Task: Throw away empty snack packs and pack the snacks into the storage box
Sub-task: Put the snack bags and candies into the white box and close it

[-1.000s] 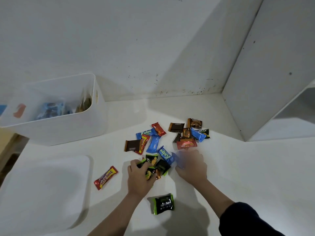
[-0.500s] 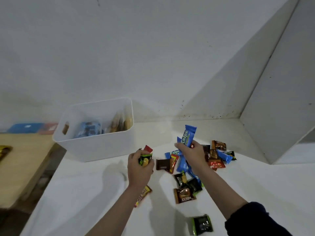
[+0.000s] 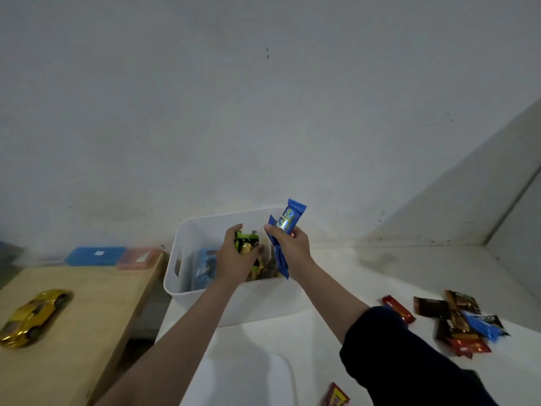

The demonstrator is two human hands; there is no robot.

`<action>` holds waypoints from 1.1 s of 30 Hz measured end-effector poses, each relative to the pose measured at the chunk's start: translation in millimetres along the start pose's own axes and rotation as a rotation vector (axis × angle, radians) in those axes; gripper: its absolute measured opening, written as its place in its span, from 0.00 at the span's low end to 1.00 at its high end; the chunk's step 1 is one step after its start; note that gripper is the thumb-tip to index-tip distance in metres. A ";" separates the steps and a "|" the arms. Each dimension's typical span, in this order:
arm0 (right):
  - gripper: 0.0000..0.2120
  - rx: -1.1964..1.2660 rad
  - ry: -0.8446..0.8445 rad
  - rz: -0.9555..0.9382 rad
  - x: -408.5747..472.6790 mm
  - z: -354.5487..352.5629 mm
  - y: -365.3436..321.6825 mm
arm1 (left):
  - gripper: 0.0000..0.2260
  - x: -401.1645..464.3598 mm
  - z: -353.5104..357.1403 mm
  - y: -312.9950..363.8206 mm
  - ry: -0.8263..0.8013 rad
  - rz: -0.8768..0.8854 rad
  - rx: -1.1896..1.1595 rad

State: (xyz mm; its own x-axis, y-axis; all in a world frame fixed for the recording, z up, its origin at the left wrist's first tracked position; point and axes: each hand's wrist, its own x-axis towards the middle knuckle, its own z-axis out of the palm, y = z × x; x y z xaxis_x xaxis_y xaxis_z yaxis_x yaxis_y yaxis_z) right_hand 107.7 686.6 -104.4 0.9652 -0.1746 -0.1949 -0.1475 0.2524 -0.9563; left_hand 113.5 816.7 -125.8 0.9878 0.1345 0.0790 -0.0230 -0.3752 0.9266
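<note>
Both hands are over the open white storage box (image 3: pixel 202 297), which stands on the white table (image 3: pixel 351 276) close to the wall. The left hand (image 3: pixel 238 259) is closed around a green and black snack pack (image 3: pixel 246 244) and holds it just above the box's inside, the fingers curled over the pack's top. The right hand (image 3: pixel 292 247) grips blue snack bars (image 3: pixel 288 221): one sticks up and to the right above the fingers, and another blue pack (image 3: pixel 280 260) hangs down from the palm into the mouth of the box. Inside the box, a light blue pack (image 3: pixel 205 268) leans against the left part, and some brownish packs lie under the hands, too blurred to tell apart. A dark sleeve (image 3: pixel 404 356) covers the right upper arm. To the right on the table lies a loose cluster of snacks (image 3: pixel 459 320) in brown, red and blue wrappers, well apart from the box, and a red and yellow bar (image 3: pixel 336 395) lies at the bottom edge. On the wooden surface (image 3: pixel 73 332) to the left rests a yellow toy car (image 3: pixel 32 316).
</note>
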 end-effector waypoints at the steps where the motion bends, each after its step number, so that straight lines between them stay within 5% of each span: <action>1: 0.13 -0.022 0.001 -0.007 5.5 1.5 5.7 | 0.30 5.7 1.8 -6.4 -0.040 -0.026 0.026; 5: 0.19 -0.107 0.010 -0.062 14.8 0.1 19.8 | 0.30 16.8 5.7 -20.4 -0.225 -0.174 0.027; 10: 0.25 -0.147 -0.030 -0.144 13.3 -6.8 27.1 | 0.14 21.5 4.5 -27.6 -0.378 -0.183 0.013; 13: 0.22 -0.172 0.021 -0.170 10.5 -10.3 28.7 | 0.07 14.8 6.5 -26.0 -0.298 -0.097 0.029; 20: 0.08 -0.315 0.232 -0.348 -25.1 -47.7 33.2 | 0.13 -45.6 19.5 -27.6 0.162 0.312 0.267; 23: 0.08 -0.463 0.264 -0.407 -51.5 -85.6 52.8 | 0.15 -97.7 48.6 -39.3 0.219 0.445 0.354; 27: 0.09 -0.677 0.273 -0.367 -84.5 -157.0 88.7 | 0.19 -173.5 97.9 -61.9 -0.009 0.287 0.361; 33: 0.32 -1.084 0.288 -0.195 -116.0 -278.1 130.8 | 0.52 -261.2 158.4 -88.6 -0.477 -0.157 0.764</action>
State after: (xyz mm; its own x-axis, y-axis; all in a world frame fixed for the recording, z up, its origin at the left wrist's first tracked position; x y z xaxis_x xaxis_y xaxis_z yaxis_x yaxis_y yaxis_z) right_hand -83.6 475.2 -267.5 0.9273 -0.3680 0.0686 -0.2446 -0.7345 -0.6330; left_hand -118.0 669.5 -286.7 0.9339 -0.0939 -0.3449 0.0578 -0.9126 0.4048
